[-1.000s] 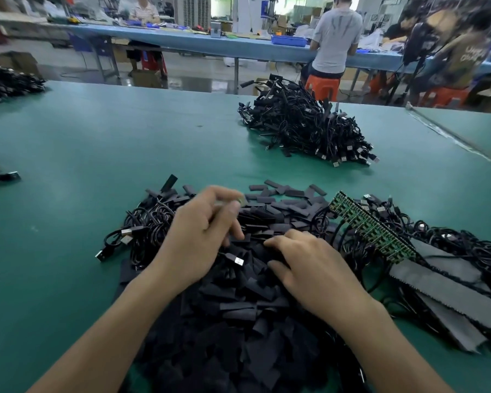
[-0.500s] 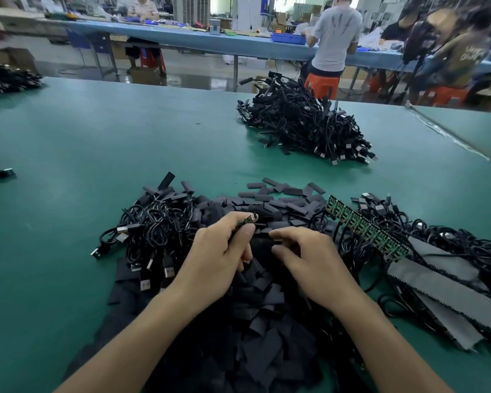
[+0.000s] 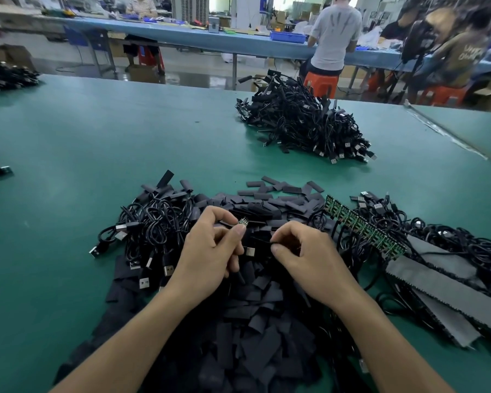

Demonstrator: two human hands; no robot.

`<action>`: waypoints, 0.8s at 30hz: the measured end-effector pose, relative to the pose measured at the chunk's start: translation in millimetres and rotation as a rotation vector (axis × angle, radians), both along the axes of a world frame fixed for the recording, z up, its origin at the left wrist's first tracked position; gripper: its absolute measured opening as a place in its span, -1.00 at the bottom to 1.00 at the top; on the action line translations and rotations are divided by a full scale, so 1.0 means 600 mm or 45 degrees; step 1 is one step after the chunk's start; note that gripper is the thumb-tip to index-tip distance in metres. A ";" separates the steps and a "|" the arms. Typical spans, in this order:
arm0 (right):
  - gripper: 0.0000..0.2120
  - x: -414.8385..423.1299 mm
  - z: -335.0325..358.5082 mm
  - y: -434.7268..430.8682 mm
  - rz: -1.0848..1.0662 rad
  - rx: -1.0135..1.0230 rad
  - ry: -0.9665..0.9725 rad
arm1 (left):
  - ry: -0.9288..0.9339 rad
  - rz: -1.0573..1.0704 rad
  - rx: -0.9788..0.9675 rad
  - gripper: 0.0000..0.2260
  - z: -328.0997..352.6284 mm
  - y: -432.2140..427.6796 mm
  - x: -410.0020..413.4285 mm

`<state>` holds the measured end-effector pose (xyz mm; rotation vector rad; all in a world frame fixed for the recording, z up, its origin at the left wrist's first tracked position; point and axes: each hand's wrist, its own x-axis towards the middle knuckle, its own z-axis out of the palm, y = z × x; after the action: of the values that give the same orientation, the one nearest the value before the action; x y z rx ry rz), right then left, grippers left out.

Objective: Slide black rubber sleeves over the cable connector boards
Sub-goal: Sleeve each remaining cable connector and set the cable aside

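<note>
A: What is the left hand [image 3: 210,251] doing?

B: It is pinching a small board [image 3: 243,222] between thumb and forefinger. The green end is poking out past the fingertips. The other fingers are curling in towards the palm.

A: And the right hand [image 3: 309,258]?

B: It is sitting just beside the left with its fingers curled, thumb and forefinger closing on a black piece [image 3: 273,243]. I cannot tell whether that is a sleeve or a cable, because it is blending into the heap beneath.

A: Are the hands touching each other?

B: No, a small gap is showing between them, and the board is pointing across it.

A: Where are the sleeves [image 3: 253,321] lying?

B: They are lying in a loose black heap on the green worktop [image 3: 97,137], spreading from under both forearms to just past the hands.

A: What is lying around the heap?

B: Cables [image 3: 153,228] with metal plugs are lying tangled at its left edge, touching it. On the right, a green strip of boards [image 3: 363,226] is slanting across more cables, with grey strips [image 3: 442,282] lying beside it.

A: Anything farther off?

B: A second pile [image 3: 304,123] of cables is sitting well apart, towards the far edge. Beyond it, a person [image 3: 333,32] is standing, back turned, at a blue bench [image 3: 182,35].
</note>
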<state>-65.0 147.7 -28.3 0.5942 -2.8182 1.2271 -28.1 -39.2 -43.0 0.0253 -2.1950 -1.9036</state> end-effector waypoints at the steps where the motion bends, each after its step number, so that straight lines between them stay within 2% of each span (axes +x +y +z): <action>1: -0.85 0.000 0.000 0.000 -0.002 -0.054 -0.007 | 0.008 0.001 -0.006 -0.91 0.001 0.000 0.001; 5: -0.79 -0.006 0.001 0.004 0.026 -0.334 -0.045 | 0.006 0.000 -0.008 -0.82 -0.001 0.000 0.002; 10: -0.80 -0.013 -0.001 0.008 0.084 -0.581 -0.081 | 0.026 -0.035 -0.025 -0.95 -0.004 0.002 0.003; 13: -0.82 -0.016 0.000 0.012 0.123 -0.725 -0.122 | 0.016 -0.082 -0.020 -0.84 -0.003 0.001 0.006; 16: -0.83 -0.013 0.004 0.015 0.210 -0.705 -0.195 | 0.023 -0.141 -0.013 -0.77 -0.002 0.000 0.008; 20: -0.81 -0.011 0.003 0.016 0.257 -0.512 -0.226 | 0.029 -0.183 0.041 -0.77 -0.001 0.000 0.007; 24: -0.79 -0.005 0.000 0.012 0.247 -0.350 -0.104 | 0.013 -0.199 0.040 -0.80 0.001 0.001 0.006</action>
<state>-67.9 154.8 -28.3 0.8306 -2.6335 1.6712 -24.5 -38.5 -42.5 -0.1547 -2.2194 -2.0146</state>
